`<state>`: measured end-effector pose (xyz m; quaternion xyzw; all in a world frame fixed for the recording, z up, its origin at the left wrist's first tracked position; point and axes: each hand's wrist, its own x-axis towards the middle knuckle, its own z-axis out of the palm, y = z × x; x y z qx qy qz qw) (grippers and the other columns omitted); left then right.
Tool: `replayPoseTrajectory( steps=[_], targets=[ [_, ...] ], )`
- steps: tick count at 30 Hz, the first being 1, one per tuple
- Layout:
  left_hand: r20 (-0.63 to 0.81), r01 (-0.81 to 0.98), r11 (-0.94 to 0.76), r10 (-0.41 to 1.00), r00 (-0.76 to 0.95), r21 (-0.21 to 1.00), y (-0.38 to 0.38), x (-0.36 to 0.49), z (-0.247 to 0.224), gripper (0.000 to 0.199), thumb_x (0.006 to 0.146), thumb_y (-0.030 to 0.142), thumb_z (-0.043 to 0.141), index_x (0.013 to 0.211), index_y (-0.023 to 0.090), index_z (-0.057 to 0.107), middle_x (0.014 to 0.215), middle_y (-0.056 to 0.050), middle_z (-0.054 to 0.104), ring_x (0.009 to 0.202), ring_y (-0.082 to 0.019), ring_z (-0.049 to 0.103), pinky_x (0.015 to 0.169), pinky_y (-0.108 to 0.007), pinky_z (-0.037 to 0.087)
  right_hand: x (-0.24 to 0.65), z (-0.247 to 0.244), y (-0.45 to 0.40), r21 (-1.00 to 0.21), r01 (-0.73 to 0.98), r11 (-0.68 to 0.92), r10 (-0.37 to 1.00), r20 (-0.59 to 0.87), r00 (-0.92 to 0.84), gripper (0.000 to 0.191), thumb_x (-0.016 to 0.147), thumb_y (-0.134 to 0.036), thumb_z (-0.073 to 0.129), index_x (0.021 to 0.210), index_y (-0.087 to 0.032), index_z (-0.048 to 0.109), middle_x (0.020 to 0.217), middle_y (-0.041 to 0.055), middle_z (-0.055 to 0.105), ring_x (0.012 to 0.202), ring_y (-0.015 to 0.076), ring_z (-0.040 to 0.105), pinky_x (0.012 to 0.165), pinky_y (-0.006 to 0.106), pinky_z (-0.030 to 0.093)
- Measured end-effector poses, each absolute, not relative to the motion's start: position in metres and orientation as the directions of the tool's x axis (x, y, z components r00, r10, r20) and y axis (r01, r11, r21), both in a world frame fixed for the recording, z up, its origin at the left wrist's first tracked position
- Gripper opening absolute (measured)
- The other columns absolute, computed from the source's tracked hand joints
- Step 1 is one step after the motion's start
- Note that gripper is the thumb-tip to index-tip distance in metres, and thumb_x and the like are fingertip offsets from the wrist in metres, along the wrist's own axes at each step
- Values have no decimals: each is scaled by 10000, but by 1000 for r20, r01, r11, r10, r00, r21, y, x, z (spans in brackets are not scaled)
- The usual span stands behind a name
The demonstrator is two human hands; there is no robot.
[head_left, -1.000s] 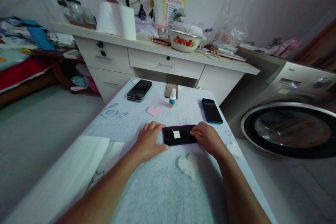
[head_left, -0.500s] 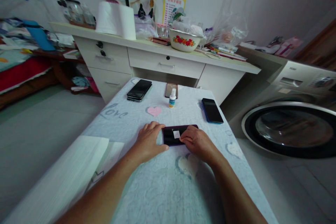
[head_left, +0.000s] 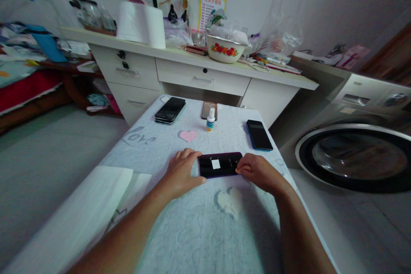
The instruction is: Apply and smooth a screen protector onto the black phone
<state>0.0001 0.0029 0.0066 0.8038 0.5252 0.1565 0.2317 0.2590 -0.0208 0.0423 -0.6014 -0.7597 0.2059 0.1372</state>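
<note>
A dark smartphone [head_left: 224, 164] lies lengthwise on the cloth-covered table, a small white square [head_left: 215, 164] on its black face. My left hand [head_left: 183, 172] grips the phone's left end, its fingers at the far corner and its thumb at the near one. Over the right end, my right hand [head_left: 255, 170] is closed in a pinch, its fingertips touching the surface. Whatever it holds is hidden. Beyond the phone stands a small white spray bottle [head_left: 210, 120] with a blue and yellow label.
Stacked phones [head_left: 170, 110] lie at the far left, a blue-edged phone [head_left: 259, 135] at the right, and a brownish phone case [head_left: 205, 107] behind the bottle. Folded white cloth or paper [head_left: 80, 214] covers the left edge. A desk [head_left: 199, 78] and a washing machine [head_left: 356, 137] stand beyond.
My right hand has slid right along the phone, from beside the white square to the right end. My left hand and the phone have stayed in place.
</note>
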Motion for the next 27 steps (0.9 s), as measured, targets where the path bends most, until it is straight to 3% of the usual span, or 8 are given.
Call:
replayPoseTrajectory(
  steps=[9, 19, 27],
  targets=[
    [13, 769, -343, 917, 399, 540, 3, 0, 5, 621, 665, 375, 658, 1251, 254, 491, 1237, -58, 510, 1139, -276, 450, 979, -411, 377, 280, 38, -16, -476, 875, 88, 992, -37, -121, 128, 756, -183, 575, 750, -190, 702, 759, 32, 663, 694, 155, 598, 630, 245, 422],
    [35, 763, -359, 914, 405, 538, 3, -2, 3, 615, 665, 386, 657, 1245, 259, 496, 1229, -56, 516, 1116, -274, 462, 965, -405, 382, 274, 19, -6, -379, 914, 145, 985, 142, -97, 168, 814, -164, 539, 828, -180, 706, 830, 55, 642, 781, 167, 588, 722, 263, 415],
    [21, 765, -347, 916, 400, 543, 4, 0, 5, 632, 659, 382, 655, 1254, 245, 489, 1227, -63, 513, 1123, -277, 455, 969, -409, 379, 254, 18, -7, -357, 915, 188, 980, 124, -153, 187, 858, -158, 521, 873, -182, 705, 854, 49, 599, 778, 146, 570, 726, 246, 400]
  ],
)
